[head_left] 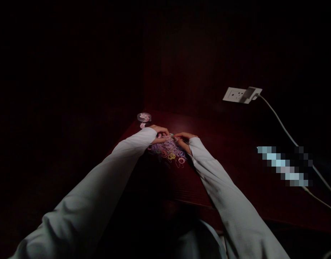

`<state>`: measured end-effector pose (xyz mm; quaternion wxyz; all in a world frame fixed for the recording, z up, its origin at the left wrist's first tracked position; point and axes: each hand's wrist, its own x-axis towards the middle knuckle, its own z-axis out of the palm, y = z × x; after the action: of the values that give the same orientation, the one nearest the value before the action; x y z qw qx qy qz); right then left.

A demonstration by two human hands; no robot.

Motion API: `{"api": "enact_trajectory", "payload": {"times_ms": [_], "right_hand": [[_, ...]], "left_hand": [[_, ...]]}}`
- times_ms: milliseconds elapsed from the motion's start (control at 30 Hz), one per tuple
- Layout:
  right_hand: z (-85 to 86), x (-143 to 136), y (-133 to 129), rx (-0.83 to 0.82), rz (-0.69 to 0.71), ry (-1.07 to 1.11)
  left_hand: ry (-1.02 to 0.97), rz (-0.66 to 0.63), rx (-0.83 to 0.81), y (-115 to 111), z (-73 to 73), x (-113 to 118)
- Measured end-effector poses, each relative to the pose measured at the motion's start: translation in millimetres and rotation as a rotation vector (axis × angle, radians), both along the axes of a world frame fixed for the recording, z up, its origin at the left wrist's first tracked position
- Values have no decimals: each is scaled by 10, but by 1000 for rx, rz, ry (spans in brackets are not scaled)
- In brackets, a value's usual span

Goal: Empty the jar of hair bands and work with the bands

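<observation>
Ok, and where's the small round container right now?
In the head view, the round container sits on the dark red table, left of centre, just beyond the left hand.

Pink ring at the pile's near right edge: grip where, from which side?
Probably pinch the near rim of the pink ring, coming in from the near side. It seems to lie roughly flat with its near rim outside the dense pile of bands, and both hands are at the pile's far part, leaving that side unobstructed.
</observation>
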<state>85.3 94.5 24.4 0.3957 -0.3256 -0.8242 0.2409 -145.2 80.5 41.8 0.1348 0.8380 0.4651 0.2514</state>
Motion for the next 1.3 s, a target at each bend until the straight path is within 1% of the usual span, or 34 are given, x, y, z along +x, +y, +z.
{"api": "enact_trajectory", "payload": {"times_ms": [100, 200, 333, 433, 500, 600, 767, 933, 1067, 1300], "right_hand": [[-5, 2, 3, -10, 9, 16], [-14, -2, 8, -21, 7, 37], [-22, -8, 8, -26, -4, 53], [-10, -8, -10, -38, -7, 53], [6, -8, -28, -47, -16, 47], [34, -8, -54, -49, -25, 24], [53, 5, -50, -4, -7, -24], [46, 43, -22, 64, 4, -103], [20, 60, -6, 113, 0, -159], [-77, 33, 85, 108, -32, -232]], "left_hand": [[-94, 23, 5, 22, -34, 10], [-163, 13, 11, 30, -46, 11], [-199, -1, 21, 39, -59, 8], [-211, -11, -11, 45, -82, 9], [-199, -17, -17, 43, -94, 5], [-131, -22, 46, 35, -91, -16], [-4, -52, 112, 25, -35, -42], [16, 7, 139, -5, 18, -21], [26, 30, 156, -19, 37, -16], [42, 44, 197, -59, 95, -2]]}}
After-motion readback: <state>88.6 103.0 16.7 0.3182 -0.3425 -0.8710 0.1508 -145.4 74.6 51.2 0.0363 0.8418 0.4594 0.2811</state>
